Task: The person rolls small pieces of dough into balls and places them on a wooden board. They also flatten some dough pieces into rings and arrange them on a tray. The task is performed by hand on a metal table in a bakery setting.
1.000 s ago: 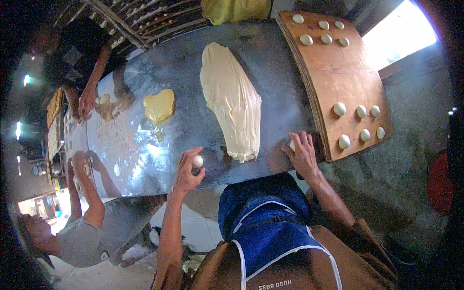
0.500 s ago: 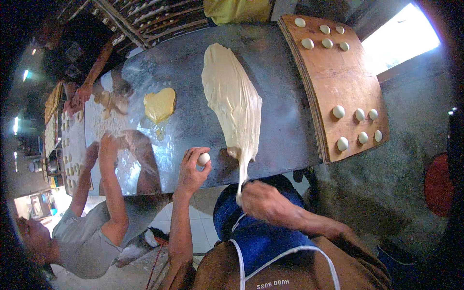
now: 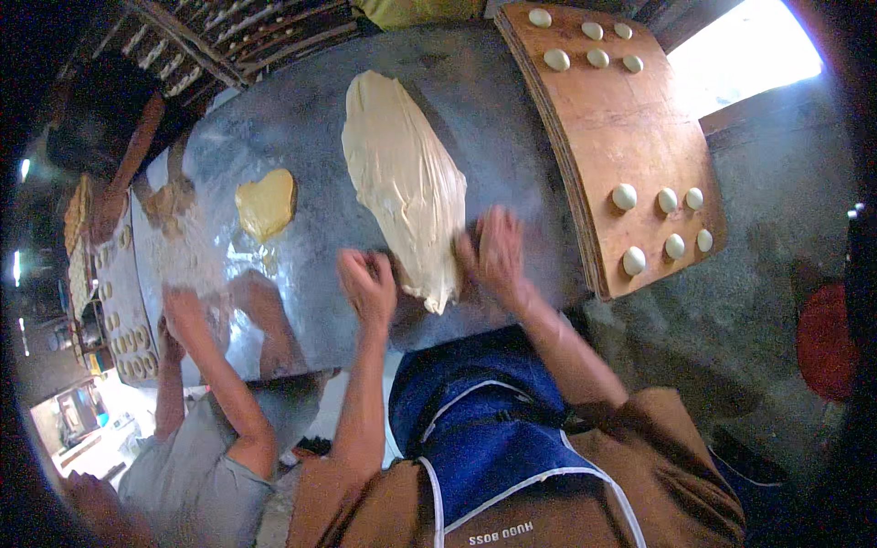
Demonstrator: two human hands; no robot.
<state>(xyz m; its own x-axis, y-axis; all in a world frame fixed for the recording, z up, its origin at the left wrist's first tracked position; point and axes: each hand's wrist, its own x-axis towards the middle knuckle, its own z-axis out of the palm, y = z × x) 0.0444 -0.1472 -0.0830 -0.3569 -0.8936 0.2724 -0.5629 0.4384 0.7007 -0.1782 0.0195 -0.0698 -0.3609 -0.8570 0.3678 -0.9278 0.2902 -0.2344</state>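
Cream dough (image 3: 406,183), yellow lump (image 3: 266,205), white-trimmed blue apron (image 3: 498,461).

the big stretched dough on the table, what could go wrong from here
The dough tapers toward the table's near edge; pulled further, that end might sag over.
The right hand, blurred, is close beside the dough and could snag it.
Round dough balls sit loose on the wooden board; a bump might shift them.

Both hands (image 3: 369,287) (image 3: 499,254) flank the long pale dough (image 3: 404,173).
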